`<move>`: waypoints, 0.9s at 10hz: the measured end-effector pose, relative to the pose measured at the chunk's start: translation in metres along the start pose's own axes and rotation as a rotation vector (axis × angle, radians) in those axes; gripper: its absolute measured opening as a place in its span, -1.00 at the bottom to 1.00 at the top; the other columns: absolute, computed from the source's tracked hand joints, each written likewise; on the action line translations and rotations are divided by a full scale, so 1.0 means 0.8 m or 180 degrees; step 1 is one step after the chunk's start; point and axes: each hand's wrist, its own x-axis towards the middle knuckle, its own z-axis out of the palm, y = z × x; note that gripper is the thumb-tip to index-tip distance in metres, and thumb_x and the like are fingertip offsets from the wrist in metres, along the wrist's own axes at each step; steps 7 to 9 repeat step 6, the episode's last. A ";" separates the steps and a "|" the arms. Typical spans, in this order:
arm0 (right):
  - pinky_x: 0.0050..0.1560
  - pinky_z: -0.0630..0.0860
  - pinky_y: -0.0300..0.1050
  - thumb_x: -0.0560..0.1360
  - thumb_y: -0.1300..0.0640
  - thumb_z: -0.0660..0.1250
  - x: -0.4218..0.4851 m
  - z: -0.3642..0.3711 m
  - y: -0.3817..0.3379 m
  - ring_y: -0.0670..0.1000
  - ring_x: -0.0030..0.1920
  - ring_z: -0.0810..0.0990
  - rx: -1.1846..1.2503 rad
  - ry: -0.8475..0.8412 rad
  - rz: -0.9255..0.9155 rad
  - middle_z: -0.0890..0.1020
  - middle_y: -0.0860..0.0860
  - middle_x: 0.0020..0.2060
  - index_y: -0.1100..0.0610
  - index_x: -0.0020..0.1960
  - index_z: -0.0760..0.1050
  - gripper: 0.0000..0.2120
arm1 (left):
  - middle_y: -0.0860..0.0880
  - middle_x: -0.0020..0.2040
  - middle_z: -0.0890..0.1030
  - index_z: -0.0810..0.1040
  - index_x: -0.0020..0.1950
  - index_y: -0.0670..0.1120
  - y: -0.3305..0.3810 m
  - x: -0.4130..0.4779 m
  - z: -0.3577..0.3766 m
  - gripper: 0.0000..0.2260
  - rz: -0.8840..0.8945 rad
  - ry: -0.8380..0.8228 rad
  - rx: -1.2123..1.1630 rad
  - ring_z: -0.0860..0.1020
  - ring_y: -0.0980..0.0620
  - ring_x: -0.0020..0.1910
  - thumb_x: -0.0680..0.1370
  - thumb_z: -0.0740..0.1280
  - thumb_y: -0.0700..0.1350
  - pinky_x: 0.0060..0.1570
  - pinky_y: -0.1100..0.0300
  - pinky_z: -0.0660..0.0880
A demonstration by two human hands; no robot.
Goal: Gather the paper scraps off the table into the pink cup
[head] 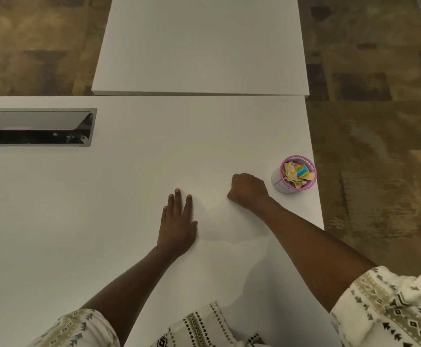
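The pink cup (294,175) stands near the right edge of the white table (104,196). It holds several tan paper scraps (289,172) and a small blue and yellow piece (302,171). My right hand (248,190) rests on the table just left of the cup, fingers curled into a fist; I cannot see anything inside it. My left hand (178,221) lies flat on the table, palm down, fingers spread, a short way left of the right hand. No loose scraps show on the tabletop.
A dark rectangular cable opening (35,126) is set into the table at the far left. A second white table (199,46) adjoins at the back. Patterned brown floor (379,121) lies beyond the right edge, close to the cup.
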 end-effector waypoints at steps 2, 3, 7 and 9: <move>-0.33 0.39 -0.15 0.34 0.13 0.34 -0.055 -0.044 0.022 -0.04 -0.28 0.50 0.1281 0.1904 0.0172 0.55 -0.05 -0.31 0.05 -0.24 0.44 -0.93 | -0.20 0.63 -0.23 -0.11 0.64 -0.08 -0.002 0.000 0.002 -0.32 -0.0011 -0.0023 -0.0001 -0.15 -0.23 0.62 0.64 0.17 0.04 0.57 -0.11 0.04; -0.34 0.31 -0.19 0.36 0.10 0.29 -0.072 -0.074 0.061 -0.03 -0.26 0.51 0.1276 0.2479 0.0580 0.57 -0.07 -0.32 0.04 -0.22 0.48 -0.98 | -0.21 0.63 -0.23 -0.11 0.64 -0.09 0.000 -0.001 0.000 -0.32 -0.0007 -0.0067 0.0046 -0.15 -0.24 0.62 0.64 0.16 0.04 0.57 -0.13 0.06; -0.21 0.43 -0.10 0.50 0.15 0.23 -0.085 -0.098 0.115 0.21 -0.15 0.58 0.0721 0.2119 0.0989 0.65 0.15 -0.10 0.16 -0.10 0.57 -0.84 | -0.21 0.63 -0.18 -0.08 0.64 -0.10 0.004 -0.008 -0.020 -0.26 -0.0006 -0.0324 0.0113 -0.08 -0.24 0.62 0.60 0.27 0.05 0.53 -0.08 0.21; -0.21 0.43 -0.10 0.50 0.15 0.23 -0.085 -0.098 0.115 0.21 -0.15 0.58 0.0721 0.2119 0.0989 0.65 0.15 -0.10 0.16 -0.10 0.57 -0.84 | -0.21 0.63 -0.18 -0.08 0.64 -0.10 0.004 -0.008 -0.020 -0.26 -0.0006 -0.0324 0.0113 -0.08 -0.24 0.62 0.60 0.27 0.05 0.53 -0.08 0.21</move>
